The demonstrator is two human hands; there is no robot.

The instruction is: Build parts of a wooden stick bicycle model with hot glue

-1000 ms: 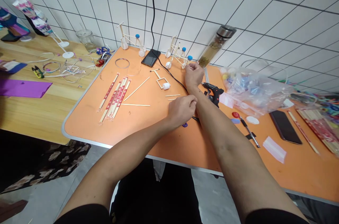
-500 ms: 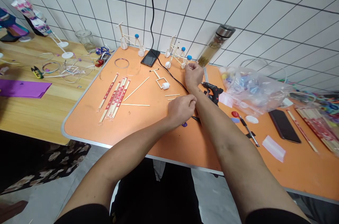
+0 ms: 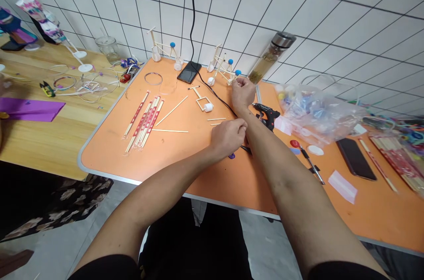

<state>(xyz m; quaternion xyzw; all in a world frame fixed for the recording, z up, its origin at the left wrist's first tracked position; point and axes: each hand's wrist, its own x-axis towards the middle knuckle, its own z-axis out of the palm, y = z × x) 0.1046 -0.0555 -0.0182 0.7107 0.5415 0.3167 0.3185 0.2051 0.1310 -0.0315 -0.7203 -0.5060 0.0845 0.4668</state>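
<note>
My right hand (image 3: 243, 94) reaches to the back of the orange table, its fingers pinched at the near end of a small stick model bicycle (image 3: 222, 73) with a white wheel and a blue pad; the fingers hide that end. Nearer me, my left hand (image 3: 228, 139) is closed beside my right forearm, and whatever it holds is hidden. Ahead of it lie short thin sticks (image 3: 216, 119). Farther left is a stick frame (image 3: 202, 100) with a white roll at one end. A black glue gun (image 3: 267, 115) lies just right of my right wrist.
Wrapped chopsticks (image 3: 147, 123) and loose sticks (image 3: 172, 111) lie left. Another stick model (image 3: 165, 50) stands at the back, near a phone (image 3: 189, 72). A black cable (image 3: 215, 94) crosses the table. A glass bottle (image 3: 270, 59), plastic bag (image 3: 314, 110), pen (image 3: 311, 164) and second phone (image 3: 356, 158) are right.
Both hands keep nearly the same place and closed pose. The whole view has shifted very slightly. At the far left, part of another person's hand now shows by the purple sheet.
</note>
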